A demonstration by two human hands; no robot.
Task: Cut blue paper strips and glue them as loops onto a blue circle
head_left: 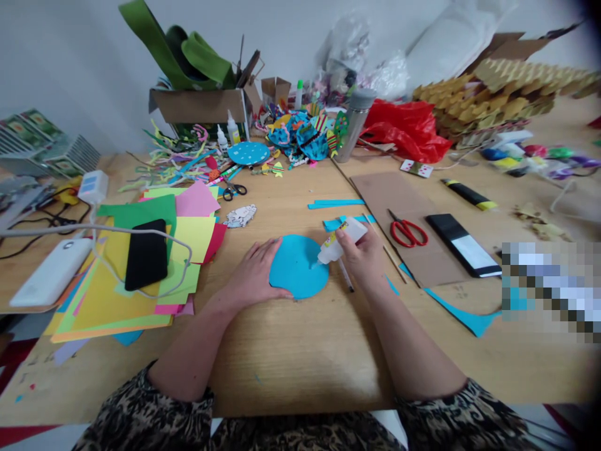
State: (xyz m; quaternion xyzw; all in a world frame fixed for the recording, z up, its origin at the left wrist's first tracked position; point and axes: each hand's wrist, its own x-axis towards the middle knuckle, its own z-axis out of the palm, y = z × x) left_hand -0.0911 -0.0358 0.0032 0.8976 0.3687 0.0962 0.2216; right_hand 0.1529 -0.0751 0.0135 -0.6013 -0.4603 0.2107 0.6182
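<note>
A round blue paper disc (pixel 300 268) lies on the wooden table in front of me. My left hand (pixel 256 275) grips its left edge, thumb at the near side and fingers at the far side. In my right hand (pixel 364 254) is a white glue bottle (pixel 339 241) with a yellow label, tilted so its nozzle points down at the right part of the disc. Whether the tip touches the paper I cannot tell. Beside my right hand lies a pen (pixel 346 277), partly hidden by it. Blue paper strips (pixel 335 203) rest beyond the bottle.
Red-handled scissors (pixel 408 232) and a phone (pixel 462 244) lie on a brown cardboard sheet (pixel 385 188) at right. Coloured paper (pixel 188 238) is stacked at left under a black phone (pixel 146 254) and a cable. Behind are small scissors (pixel 233 190), a grey flask (pixel 354 125) and craft pieces.
</note>
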